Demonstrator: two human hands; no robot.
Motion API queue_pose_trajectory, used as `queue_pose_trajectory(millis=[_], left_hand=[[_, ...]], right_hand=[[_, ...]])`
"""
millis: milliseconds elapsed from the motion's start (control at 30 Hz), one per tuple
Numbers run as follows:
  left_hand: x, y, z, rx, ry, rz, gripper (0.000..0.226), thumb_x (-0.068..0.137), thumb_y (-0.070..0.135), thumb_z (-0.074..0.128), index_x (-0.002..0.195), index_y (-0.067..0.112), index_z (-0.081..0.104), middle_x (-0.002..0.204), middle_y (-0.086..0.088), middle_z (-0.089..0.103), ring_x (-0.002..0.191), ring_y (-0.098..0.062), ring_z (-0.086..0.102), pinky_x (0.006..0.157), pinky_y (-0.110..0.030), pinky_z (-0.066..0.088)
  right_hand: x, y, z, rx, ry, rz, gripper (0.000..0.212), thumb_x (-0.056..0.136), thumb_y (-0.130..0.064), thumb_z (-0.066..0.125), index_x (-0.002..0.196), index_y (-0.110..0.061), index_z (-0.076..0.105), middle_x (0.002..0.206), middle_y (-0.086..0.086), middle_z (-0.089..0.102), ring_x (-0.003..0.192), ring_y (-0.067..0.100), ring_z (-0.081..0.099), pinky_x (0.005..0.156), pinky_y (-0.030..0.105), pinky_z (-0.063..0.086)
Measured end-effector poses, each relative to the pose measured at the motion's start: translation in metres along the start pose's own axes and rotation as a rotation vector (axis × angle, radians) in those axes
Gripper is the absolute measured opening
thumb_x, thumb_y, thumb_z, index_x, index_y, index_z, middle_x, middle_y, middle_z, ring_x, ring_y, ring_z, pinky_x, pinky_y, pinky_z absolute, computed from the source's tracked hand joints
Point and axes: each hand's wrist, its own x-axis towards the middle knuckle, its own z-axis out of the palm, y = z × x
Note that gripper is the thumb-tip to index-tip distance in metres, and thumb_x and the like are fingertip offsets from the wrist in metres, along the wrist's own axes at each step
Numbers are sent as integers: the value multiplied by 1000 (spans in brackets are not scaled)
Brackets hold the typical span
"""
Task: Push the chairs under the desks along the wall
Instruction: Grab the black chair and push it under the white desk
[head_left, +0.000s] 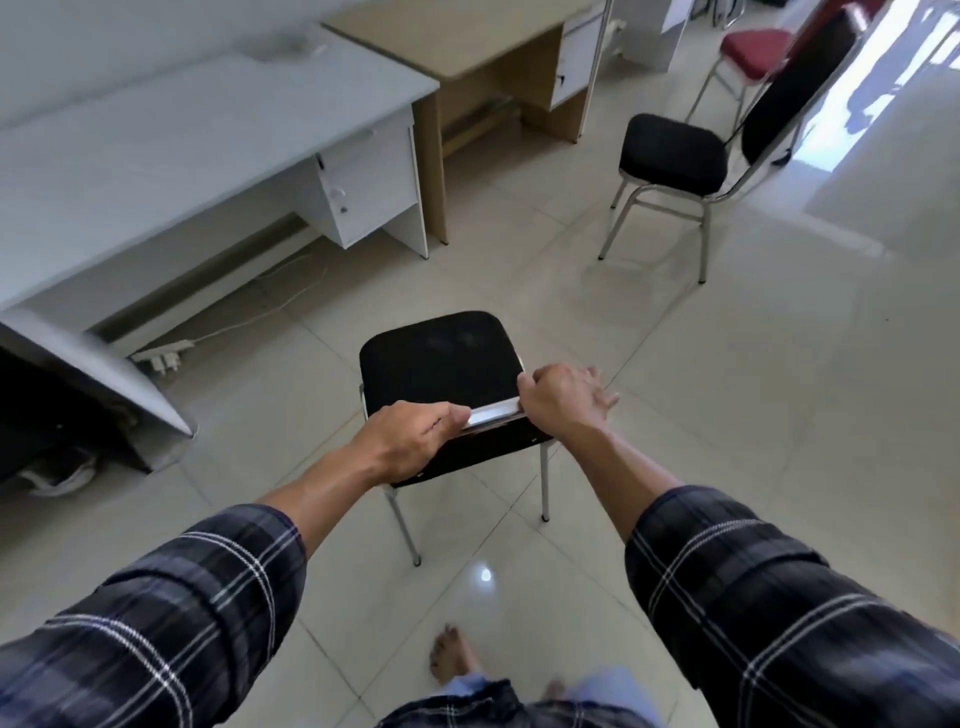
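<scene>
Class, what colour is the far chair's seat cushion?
Red, clearest in the head view.

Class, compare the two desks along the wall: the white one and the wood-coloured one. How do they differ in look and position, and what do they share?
The white desk is white all over, while the wood-coloured desk has a tan top and tan side panels. The white desk stands nearer the camera; the wood-coloured desk stands farther along the wall. Both have a white drawer unit at the right end, and neither has a chair pushed under it.
</scene>
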Motion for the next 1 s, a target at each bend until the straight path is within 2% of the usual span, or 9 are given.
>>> queue_pose_trajectory(millis=[167,267,433,533,633,733,800,900,1000], left_hand=[[0,1,5,-135,188,-131,66,92,67,15,104,39,74,90,12,72,82,-12,61,76,-36,50],[4,8,15,-96,367,-291,55,101,46,28,84,32,78,76,6,71,71,-15,60,66,-32,49],[3,19,32,-65,659,-489,53,101,35,36,70,23,77,54,7,59,51,-12,51,47,-24,34],[3,28,39,-148,816,-638,51,101,28,37,69,19,76,56,4,58,49,-10,47,49,-24,31],[6,38,47,-341,971,-851,47,99,29,34,85,11,74,91,-12,67,78,-26,61,70,-37,49],[13,58,42,-692,1070,-1211,43,96,31,48,131,7,51,135,-19,42,113,-35,52,91,-43,48],[18,67,35,-1132,1075,-1408,53,89,29,58,136,14,39,134,-14,44,107,-33,54,83,-41,51],[18,63,18,-1854,976,-1325,39,81,29,64,116,15,51,120,-12,56,99,-36,56,79,-50,49],[15,54,19,-2178,875,-1093,41,90,35,60,119,9,48,122,-21,53,112,-48,52,93,-70,38]], right_hand=[[14,-5,-6,-73,-14,-13,18,78,-24,48,70,-15,60,74,2,54,82,26,51,95,48,40],[22,-3,-6,-84,-20,-83,23,80,-29,47,65,-15,57,69,0,51,78,27,52,91,45,41],[23,11,-3,70,78,-203,38,93,-29,44,59,-18,54,59,-4,52,59,12,45,86,39,41],[18,24,6,277,154,-138,37,98,-30,42,68,-19,60,72,-3,61,80,19,55,88,37,39],[19,34,12,477,148,10,26,98,-27,47,93,-20,72,124,1,61,121,24,48,105,39,33],[24,34,9,697,58,196,27,94,-20,52,113,-24,71,149,3,38,137,24,34,115,43,33],[33,31,4,825,-15,382,35,90,-19,56,124,-23,63,144,7,37,130,28,40,110,45,42],[38,30,-8,1016,-191,695,49,80,-21,68,124,-15,47,122,11,47,104,30,55,89,45,57],[35,36,-18,1279,-317,782,46,78,-15,77,114,-10,48,109,14,57,94,29,62,82,44,61]])
